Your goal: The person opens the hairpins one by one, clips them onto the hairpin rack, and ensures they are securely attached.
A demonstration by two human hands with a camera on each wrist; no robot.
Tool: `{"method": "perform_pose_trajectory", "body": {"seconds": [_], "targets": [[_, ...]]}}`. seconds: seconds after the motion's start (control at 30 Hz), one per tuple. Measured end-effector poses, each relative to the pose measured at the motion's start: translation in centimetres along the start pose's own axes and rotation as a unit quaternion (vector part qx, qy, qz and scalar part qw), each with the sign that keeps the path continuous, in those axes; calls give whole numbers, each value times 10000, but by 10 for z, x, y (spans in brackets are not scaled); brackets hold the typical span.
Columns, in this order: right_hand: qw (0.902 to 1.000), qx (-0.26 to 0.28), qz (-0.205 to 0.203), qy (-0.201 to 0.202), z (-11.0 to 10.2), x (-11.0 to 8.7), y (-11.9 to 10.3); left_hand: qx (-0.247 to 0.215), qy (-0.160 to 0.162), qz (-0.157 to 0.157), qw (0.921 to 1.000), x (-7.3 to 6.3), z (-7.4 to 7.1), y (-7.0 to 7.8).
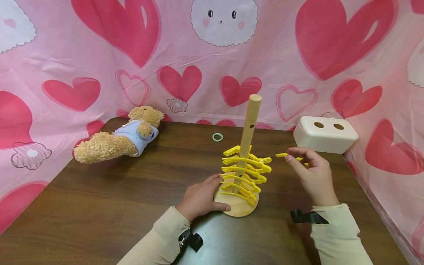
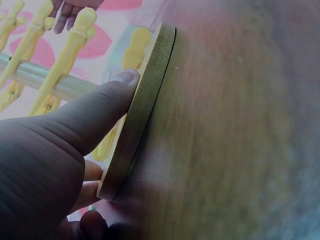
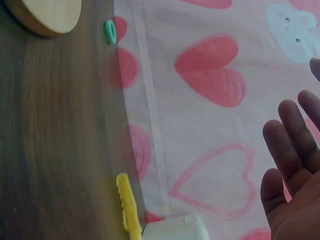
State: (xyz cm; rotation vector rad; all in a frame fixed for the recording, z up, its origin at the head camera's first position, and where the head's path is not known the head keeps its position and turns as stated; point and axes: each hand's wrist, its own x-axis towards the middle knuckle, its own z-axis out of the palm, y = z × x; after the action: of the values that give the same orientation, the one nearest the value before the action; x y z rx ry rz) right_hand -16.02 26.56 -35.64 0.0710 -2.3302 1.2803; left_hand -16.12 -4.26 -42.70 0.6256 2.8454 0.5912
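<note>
In the head view, a wooden stand has an upright pole on a round base. Several yellow clothespins are clipped along the pole one above another. My left hand grips the base's left edge, its thumb on the upper side in the left wrist view. My right hand is to the right of the stand, fingers loosely bent. Beyond its fingers, partly hidden by them, lies a loose yellow clothespin. The right wrist view shows this clothespin apart from the hand, whose visible palm is bare.
A white box with two round holes stands at the back right. The small green ring lies behind the stand. At the back left lies a teddy bear in a blue shirt. Heart-patterned pink cloth encloses the table.
</note>
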Motion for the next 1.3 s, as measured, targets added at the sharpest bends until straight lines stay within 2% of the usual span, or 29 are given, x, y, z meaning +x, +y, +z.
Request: {"method": "perform_pose_trajectory", "body": {"seconds": [0.57,0.97,1.3], "targets": [[9964,-200,807,-140,-1,7,34,-43,-2,9,10000,-1,-2,0],[9861,-452,1525,-475,-7,9,62,-80,55,2,10000,-2,-3,1],[9773,-223,2076,-346,-11,9,85,-55,62,-28,10000,-2,-3,1]]}}
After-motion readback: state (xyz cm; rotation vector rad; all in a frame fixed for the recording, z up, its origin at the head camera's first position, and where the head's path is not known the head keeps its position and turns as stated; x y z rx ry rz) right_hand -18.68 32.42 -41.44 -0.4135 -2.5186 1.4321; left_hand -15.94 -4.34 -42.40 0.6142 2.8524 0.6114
